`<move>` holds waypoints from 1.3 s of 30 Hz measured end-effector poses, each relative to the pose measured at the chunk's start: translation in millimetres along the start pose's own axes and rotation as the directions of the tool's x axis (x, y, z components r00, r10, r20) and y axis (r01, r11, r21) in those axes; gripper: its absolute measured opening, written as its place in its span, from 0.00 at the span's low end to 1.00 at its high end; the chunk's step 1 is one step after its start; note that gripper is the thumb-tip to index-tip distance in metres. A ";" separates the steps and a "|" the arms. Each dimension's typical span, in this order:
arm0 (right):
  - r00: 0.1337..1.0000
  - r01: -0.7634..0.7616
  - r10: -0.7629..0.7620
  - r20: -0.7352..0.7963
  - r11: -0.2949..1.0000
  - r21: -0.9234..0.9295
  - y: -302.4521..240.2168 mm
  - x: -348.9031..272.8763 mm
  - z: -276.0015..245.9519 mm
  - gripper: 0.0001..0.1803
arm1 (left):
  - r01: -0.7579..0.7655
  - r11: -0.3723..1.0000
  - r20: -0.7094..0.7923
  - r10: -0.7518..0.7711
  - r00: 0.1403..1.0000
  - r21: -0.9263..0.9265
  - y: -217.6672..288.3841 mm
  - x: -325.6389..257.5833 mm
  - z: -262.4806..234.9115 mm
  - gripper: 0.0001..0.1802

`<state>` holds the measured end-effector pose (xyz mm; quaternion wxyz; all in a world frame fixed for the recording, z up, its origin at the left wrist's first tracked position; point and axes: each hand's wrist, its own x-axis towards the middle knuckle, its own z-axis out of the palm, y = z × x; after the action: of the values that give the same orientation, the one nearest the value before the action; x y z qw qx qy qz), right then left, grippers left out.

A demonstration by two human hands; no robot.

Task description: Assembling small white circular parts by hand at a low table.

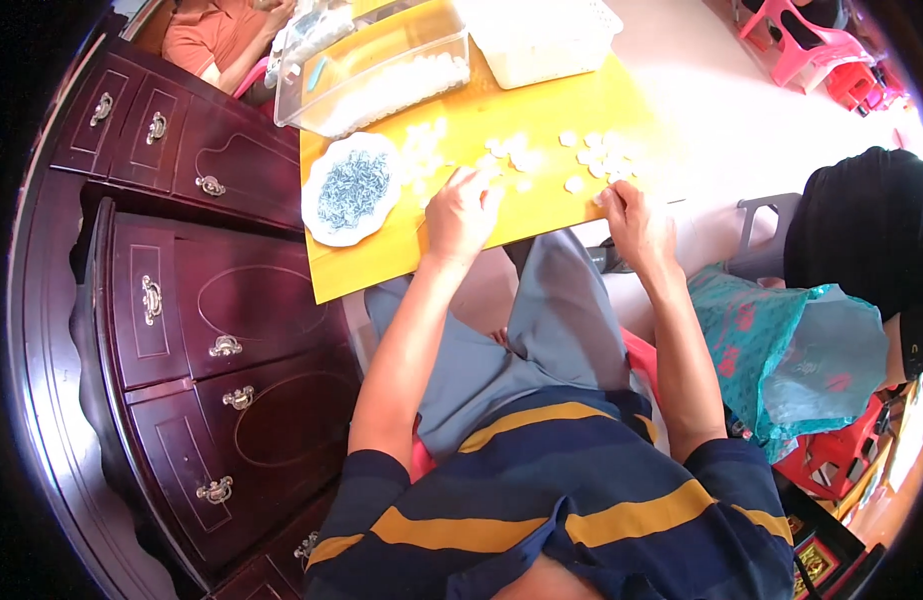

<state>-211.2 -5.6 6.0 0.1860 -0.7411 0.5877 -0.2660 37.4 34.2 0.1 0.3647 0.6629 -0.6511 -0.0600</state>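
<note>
Handwork with small white pieces (596,170) seems to be the step in hand, probably picking them up or fitting them singly, though the fine action is too small to make out. They lie in loose groups on the yellow table (367,265), one spread between the scalloped white plate (334,237) and the left hand (460,222), one just beyond that hand, and one beside the right hand (642,225).

The left fingers are bent inward with their tips drawn close together; the right thumb and forefinger nearly meet at the table's near edge. Whether either pinches anything (glare washes out much of the white) I cannot tell.

Slim grey-blue bits (352,190) fill the plate, left of both hands, while a clear bin (294,98) holds more white stuff farther back. As I judge it, the next move calls for a light fingertip pinch on one piece, leaving its neighbours undisturbed.
</note>
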 end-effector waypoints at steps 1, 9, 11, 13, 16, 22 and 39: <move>1.000 -0.012 0.011 -0.003 1.000 -0.025 4.3 3.4 0.7 0.13 | 0.020 1.000 0.018 -0.020 1.000 0.003 -0.3 3.7 2.1 0.08; 0.995 -0.030 0.031 -0.091 0.999 0.013 3.0 1.6 8.5 0.11 | -0.060 0.994 0.008 0.060 0.998 0.094 -11.6 14.7 15.7 0.04; 0.976 -0.028 0.070 -0.207 0.979 0.202 0.2 -5.6 14.9 0.10 | -0.073 0.989 0.024 0.070 0.997 0.127 -14.8 14.1 18.6 0.04; 0.978 -0.041 0.098 -0.184 0.956 0.291 -10.6 -17.0 16.9 0.10 | -0.099 0.979 0.030 0.095 0.995 0.181 -21.4 11.5 20.2 0.05; 0.988 -0.086 0.142 -0.053 0.813 0.576 -12.9 -37.4 29.0 0.11 | -0.170 0.985 0.007 0.170 0.985 0.040 -3.9 0.2 14.4 0.05; 0.888 -0.451 0.076 0.454 0.338 0.826 -33.6 -65.5 45.6 0.11 | -0.116 0.989 0.145 0.129 0.981 -0.095 45.5 -46.1 -8.5 0.03; 0.681 -0.712 -0.158 0.715 0.084 0.697 -32.0 -76.3 50.5 0.09 | 0.050 0.916 0.138 0.006 0.990 -0.397 43.4 -85.5 -31.0 0.05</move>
<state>-168.4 74.2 -28.5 0.8532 -0.3304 0.3075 -0.2613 6.6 129.3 13.3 0.4463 0.5761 -0.6409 -0.2411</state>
